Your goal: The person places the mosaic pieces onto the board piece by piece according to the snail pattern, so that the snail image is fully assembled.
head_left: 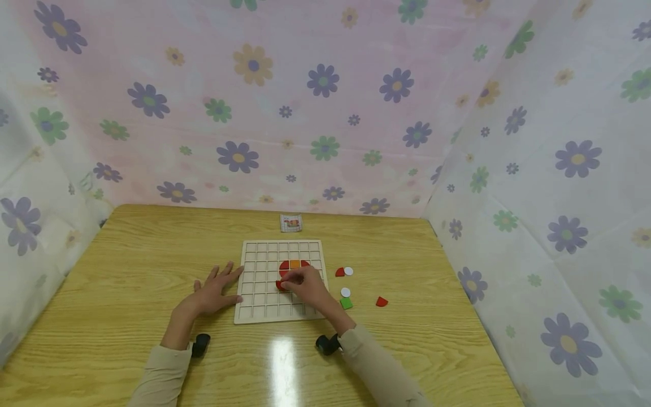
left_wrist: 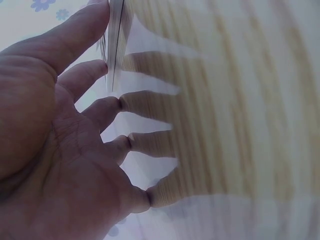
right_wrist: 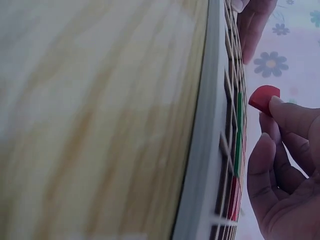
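Note:
A pale wooden grid board (head_left: 252, 312) lies on the table. My left hand (head_left: 209, 296) rests beside it with spread fingers, thumb and fingertips at the board's left edge. Over the board, thumb and fingers of my right hand (head_left: 311, 291) pinch a red quarter-round piece (right_wrist: 264, 99), which is raised off the grid in the right wrist view. Just beyond that hand, an orange square (head_left: 295, 264) sits in the grid between red pieces (head_left: 285, 265). Green pieces (right_wrist: 238, 132) also show in the grid in the right wrist view; the right hand hides them from the head view.
Right of the board lie a red quarter-round (head_left: 339, 272) against a white disc (head_left: 348, 271), another white disc (head_left: 345, 292) by a green square (head_left: 346, 303), and a separate red quarter-round (head_left: 381, 302). A small picture card (head_left: 291, 223) lies behind the board. Flowered sheets (head_left: 325, 186) enclose the table.

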### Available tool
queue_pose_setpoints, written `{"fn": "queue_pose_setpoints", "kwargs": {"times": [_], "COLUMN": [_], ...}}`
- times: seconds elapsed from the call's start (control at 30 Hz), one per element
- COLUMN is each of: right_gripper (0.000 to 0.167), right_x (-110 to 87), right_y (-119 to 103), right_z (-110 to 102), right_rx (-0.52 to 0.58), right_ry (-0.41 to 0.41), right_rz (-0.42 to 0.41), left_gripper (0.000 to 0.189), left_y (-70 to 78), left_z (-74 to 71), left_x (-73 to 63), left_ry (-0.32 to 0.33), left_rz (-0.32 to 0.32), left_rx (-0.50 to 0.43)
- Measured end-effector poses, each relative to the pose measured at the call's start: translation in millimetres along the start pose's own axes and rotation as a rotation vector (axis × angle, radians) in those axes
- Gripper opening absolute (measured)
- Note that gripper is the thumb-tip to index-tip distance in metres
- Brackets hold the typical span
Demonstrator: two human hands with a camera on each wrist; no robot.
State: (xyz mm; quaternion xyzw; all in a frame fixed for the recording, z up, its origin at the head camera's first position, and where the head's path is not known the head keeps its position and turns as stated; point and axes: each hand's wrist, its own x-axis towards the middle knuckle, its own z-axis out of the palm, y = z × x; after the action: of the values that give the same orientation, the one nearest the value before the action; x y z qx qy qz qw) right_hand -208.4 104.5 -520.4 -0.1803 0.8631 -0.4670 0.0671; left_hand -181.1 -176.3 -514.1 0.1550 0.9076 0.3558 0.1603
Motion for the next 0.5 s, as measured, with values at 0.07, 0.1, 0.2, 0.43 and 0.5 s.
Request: {"fn": "queue_pose_setpoints", "kwargs": {"times": [0.07, 0.1, 0.2, 0.43, 0.5], "right_gripper": [0.006, 0.006, 0.006, 0.007, 0.007], "right_x": [3.0, 4.2, 7.1, 12.7, 14.0], "right_y": [-2, -2, -3, -3, -4], "right_z": [3, 4, 7, 11, 12], "right_rx": [-0.001, 0.002, 0.002, 0.007, 0.008], "right_ry": [-0.005, -0.007, -0.009, -0.007, -0.012], "right_rz": [-0.002, -0.003, -0.003, 0.010, 0.021], "left_gripper": [0.077, 0.077, 0.077, 0.078, 0.078], "left_y": [-0.3, -0.4, -1.2, -3.3, -3.5], "left_z": [0.2, 0.5, 1.0, 0.8, 0.5], "left_x": [0.6, 0.8, 1.3, 2.2, 2.1], "left_ry": [0.000, -0.002, -0.005, 0.002, 0.001], "left_rz": [-0.004, -0.007, -0.008, -0.001, 0.002], "left_rx": [-0.001, -0.004, -0.007, 0.002, 0.004]}}
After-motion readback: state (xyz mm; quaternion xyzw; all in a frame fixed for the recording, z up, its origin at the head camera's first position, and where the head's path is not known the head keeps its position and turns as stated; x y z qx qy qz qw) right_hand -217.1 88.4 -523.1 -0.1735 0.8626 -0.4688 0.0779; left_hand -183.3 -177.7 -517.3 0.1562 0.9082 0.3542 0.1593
